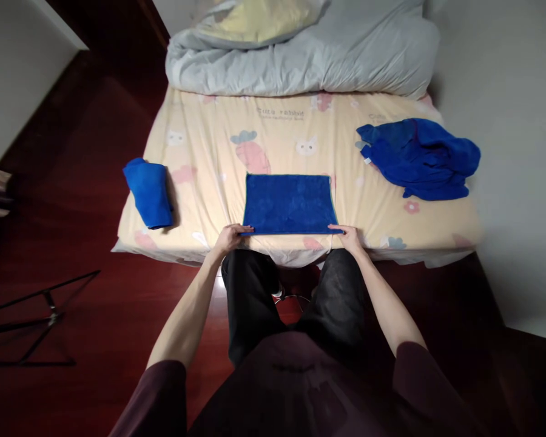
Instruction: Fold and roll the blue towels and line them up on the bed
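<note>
A blue towel (290,203) lies flat as a rectangle on the bed, its near edge close to the bed's front. My left hand (230,237) pinches its near left corner between thumb and fingers. At the near right corner, my right hand (348,235) grips the cloth the same way. To the left sits a folded blue towel bundle (149,194), apart from my hands. A loose, crumpled heap of blue towels (421,158) rests on the right side, with a small white tag showing.
The bed's yellow patterned sheet (200,152) carries everything. A grey quilt (309,60) and a yellow pillow (264,21) are piled at the far end. A wall stands on the right. Black stand legs (50,318) rest on the dark red floor at the left.
</note>
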### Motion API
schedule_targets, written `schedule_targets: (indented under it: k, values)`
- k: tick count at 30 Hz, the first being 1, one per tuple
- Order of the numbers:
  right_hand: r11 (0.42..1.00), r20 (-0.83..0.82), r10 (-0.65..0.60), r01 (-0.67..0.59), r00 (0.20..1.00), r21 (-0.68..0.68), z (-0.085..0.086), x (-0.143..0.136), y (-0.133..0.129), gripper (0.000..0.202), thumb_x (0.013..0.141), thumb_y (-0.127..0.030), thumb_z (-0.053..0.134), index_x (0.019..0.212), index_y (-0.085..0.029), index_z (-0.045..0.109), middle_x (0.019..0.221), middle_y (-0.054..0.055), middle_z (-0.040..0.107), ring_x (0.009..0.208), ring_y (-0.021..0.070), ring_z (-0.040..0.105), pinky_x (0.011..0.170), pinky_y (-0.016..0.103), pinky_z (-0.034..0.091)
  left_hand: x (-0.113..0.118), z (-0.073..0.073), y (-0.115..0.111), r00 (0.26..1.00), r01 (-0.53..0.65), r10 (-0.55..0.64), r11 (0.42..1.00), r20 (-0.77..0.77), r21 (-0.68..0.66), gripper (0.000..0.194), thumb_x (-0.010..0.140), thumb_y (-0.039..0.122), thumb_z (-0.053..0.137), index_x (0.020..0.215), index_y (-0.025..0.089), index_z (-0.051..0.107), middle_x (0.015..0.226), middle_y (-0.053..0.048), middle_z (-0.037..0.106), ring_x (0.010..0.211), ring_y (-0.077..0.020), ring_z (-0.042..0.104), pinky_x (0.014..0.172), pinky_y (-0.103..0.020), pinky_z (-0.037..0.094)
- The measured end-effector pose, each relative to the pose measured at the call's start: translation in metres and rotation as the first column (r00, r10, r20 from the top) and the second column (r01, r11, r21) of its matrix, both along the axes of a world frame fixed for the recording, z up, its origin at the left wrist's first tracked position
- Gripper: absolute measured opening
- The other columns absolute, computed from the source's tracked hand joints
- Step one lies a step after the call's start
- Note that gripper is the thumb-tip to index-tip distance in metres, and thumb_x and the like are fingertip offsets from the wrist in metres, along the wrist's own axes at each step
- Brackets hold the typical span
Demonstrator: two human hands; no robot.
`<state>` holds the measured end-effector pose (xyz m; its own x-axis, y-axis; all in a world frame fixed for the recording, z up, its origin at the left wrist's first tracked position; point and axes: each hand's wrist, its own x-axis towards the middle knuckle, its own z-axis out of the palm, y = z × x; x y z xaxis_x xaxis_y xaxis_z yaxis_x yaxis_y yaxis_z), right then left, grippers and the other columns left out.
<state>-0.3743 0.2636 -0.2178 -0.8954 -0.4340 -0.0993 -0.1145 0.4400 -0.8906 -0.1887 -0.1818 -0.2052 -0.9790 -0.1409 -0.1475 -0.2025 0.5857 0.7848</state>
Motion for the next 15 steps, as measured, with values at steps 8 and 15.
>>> schedule_targets:
  k: [8,15]
  values:
    - [0.977,0.073,-0.06,0.073,0.996,-0.199,-0.01,0.008,0.021,0.024,0.073,-0.025,0.076,0.094,-0.021,0.087,0.106,0.007,0.086,0.105,0.0278,0.082,0.101,0.041,0.064,0.025,-0.029,0.022,0.926,-0.339,0.377,0.831,0.0,0.442,0.056,0.068,0.063,0.086,0.096,0.014,0.083,0.092,-0.012,0.082,0.086,-0.0278,0.078,0.087,-0.043,0.068]
    - [0.956,0.069,-0.218,0.227,0.974,-0.186,-0.014,0.002,0.006,0.056,0.076,-0.075,0.082,0.073,-0.022,0.066,0.06,0.0,0.061,0.064,0.0181,0.062,0.057,0.028,0.051,0.016,-0.043,0.044,0.812,-0.487,0.584,0.685,-0.009,0.541,0.065,0.072,0.077,0.083,0.091,0.015,0.074,0.071,0.0,0.066,0.052,-0.0108,0.056,0.053,-0.026,0.058]
